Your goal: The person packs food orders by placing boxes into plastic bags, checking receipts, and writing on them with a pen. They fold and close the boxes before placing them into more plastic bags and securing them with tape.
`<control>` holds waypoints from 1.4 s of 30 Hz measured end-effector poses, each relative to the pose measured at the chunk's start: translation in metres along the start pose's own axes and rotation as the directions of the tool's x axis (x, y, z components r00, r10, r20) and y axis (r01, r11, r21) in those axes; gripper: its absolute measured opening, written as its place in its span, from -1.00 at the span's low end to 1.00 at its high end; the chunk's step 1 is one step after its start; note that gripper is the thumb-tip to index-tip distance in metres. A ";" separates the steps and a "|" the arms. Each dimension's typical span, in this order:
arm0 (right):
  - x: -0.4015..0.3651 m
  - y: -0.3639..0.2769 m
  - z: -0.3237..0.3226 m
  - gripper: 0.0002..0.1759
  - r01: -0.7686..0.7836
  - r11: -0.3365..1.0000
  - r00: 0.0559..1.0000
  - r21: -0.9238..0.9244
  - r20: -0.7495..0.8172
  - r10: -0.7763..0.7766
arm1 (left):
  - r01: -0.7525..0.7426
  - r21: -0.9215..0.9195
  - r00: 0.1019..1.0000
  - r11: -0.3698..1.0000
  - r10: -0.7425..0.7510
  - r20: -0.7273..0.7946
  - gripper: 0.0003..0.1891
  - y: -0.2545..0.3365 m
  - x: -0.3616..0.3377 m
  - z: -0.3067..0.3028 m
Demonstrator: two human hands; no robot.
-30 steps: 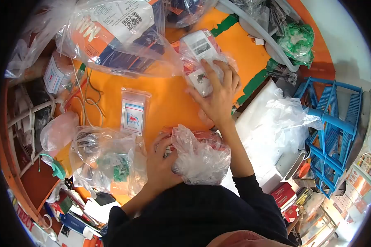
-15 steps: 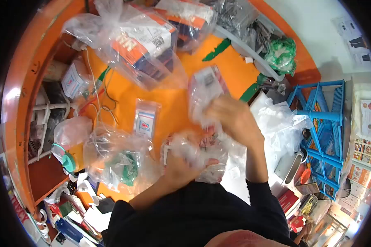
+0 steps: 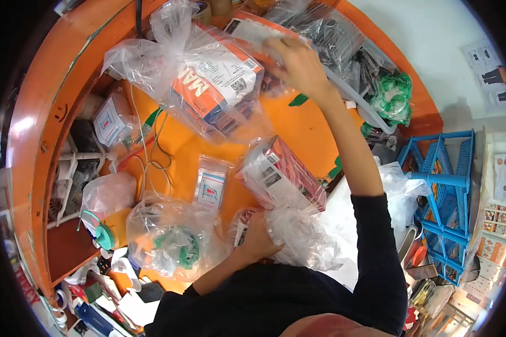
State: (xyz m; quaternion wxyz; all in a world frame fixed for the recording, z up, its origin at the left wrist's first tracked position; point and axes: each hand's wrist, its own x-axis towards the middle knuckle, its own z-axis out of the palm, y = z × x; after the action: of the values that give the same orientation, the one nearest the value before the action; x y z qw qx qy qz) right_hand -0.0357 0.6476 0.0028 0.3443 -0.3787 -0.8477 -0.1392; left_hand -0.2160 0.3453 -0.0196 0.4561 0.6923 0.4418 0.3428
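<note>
My left hand is closed on a small clear-bagged package with red and white print, low in front of my body. Just right of it lies a red box in a clear plastic bag, its gathered end crumpled towards me. My right hand reaches to the back of the table. Its fingers are around the near end of an orange-and-white bagged box, which is blurred. Beside that is a bigger bagged orange and dark blue box with a knotted top.
A flat pouch with a blue-bordered label lies mid-table. Nearer left is a clear bag with green material inside. A grey bin of plastic packets stands back right, with blue racks beyond. Cables run along the left.
My right hand has left the bagged red box and moved to the bagged box at the back, which has tilted. The red box now lies nearer me. The view has shifted slightly.
</note>
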 end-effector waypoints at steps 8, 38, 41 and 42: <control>-0.092 -0.078 -0.076 -0.66 -0.273 0.953 0.948 0.131 -0.130 0.289 | 0.069 -0.147 0.991 0.987 -0.051 0.127 -0.52 -0.007 0.010 0.004; -0.042 -0.196 -0.292 -0.43 -0.469 0.784 0.426 0.406 -0.674 0.603 | 0.014 -0.003 0.968 1.000 -0.014 -0.249 -0.62 -0.060 0.020 0.025; -0.076 -0.260 -0.372 -0.47 -0.509 0.800 0.353 0.318 -0.770 0.531 | -0.317 0.098 0.831 0.943 0.326 -0.450 -0.63 -0.081 0.045 0.023; -0.092 -0.283 -0.394 -0.49 -0.464 0.838 0.394 0.286 -0.781 0.485 | -0.406 0.134 0.778 0.904 0.419 -0.468 -0.63 -0.069 0.049 0.023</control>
State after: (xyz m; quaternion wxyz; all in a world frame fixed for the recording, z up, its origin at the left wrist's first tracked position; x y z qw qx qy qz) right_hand -0.0128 0.2110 0.2316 0.7308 -0.4878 -0.4391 -0.1877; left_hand -0.1980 0.3968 -0.0886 0.2353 0.6691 0.3840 0.5912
